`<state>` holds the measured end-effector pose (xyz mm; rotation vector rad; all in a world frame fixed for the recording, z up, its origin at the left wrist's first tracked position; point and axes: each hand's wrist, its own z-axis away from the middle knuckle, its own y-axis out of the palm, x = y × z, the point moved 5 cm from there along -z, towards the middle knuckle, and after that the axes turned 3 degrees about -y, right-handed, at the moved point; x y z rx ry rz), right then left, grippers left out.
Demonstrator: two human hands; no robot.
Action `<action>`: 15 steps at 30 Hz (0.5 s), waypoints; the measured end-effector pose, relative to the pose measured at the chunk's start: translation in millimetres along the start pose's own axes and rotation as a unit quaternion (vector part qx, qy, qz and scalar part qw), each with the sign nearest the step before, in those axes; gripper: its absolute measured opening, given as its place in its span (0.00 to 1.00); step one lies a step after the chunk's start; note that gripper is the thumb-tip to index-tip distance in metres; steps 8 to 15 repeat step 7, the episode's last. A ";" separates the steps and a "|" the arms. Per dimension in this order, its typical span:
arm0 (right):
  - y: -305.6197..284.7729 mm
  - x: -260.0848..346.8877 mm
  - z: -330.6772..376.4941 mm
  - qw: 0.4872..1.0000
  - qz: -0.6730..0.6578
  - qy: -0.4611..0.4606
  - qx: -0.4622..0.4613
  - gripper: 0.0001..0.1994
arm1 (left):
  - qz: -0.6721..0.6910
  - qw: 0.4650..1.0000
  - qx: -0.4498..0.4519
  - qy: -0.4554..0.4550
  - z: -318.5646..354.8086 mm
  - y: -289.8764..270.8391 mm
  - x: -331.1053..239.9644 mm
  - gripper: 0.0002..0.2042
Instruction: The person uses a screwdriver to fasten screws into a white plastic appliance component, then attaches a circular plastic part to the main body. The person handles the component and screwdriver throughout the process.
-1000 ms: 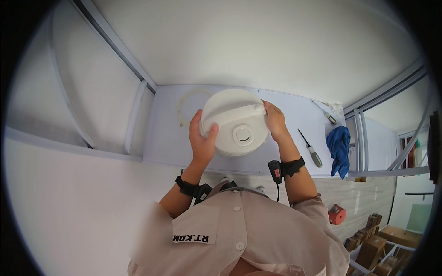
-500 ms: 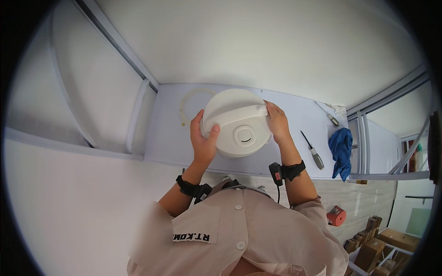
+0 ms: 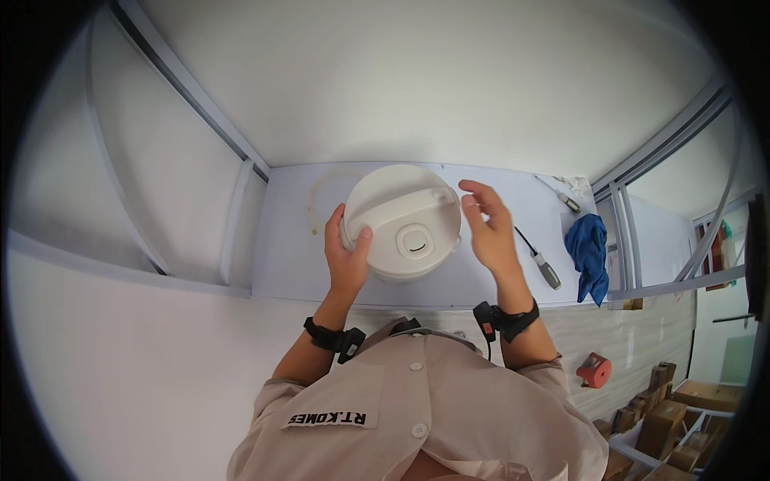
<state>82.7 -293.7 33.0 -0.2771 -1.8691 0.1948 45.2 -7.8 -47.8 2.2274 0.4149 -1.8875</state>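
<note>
A white, round rice cooker (image 3: 385, 258) stands on the pale table, its lid facing up. Across the lid runs a wide carrying handle (image 3: 407, 210), with a rounded-square vent in front of it. My left hand (image 3: 346, 264) grips the cooker's left side, thumb up on the rim near the handle's left end. To the right of the cooker, my right hand (image 3: 491, 236) is in the air with its fingers apart and slightly bent. Nothing shows in it, and a gap separates it from the cooker.
A yellowish tube (image 3: 311, 202) lies curved behind the cooker's left side. On the right are a screwdriver (image 3: 547, 271), a second screwdriver (image 3: 569, 200) and a crumpled blue cloth (image 3: 589, 252). A wall backs the table (image 3: 281, 256); a red stool (image 3: 594, 370) stands on the floor.
My right hand has let go of the cooker's right side and moved slightly away, its fingers opening. My left hand keeps its hold. The whole view has shifted a little.
</note>
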 end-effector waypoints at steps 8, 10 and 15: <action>-96.1 174.6 46.5 0.933 -0.037 -0.345 -0.098 0.26 | -0.144 0.956 -0.059 0.250 5.8 -1.1 -41.6 0.29; -96.1 174.6 46.5 0.933 -0.037 -0.345 -0.098 0.26 | -0.144 0.956 -0.059 0.250 5.8 -1.1 -41.6 0.29; -96.1 174.6 46.5 0.933 -0.037 -0.345 -0.098 0.26 | -0.144 0.956 -0.059 0.250 5.8 -1.1 -41.6 0.29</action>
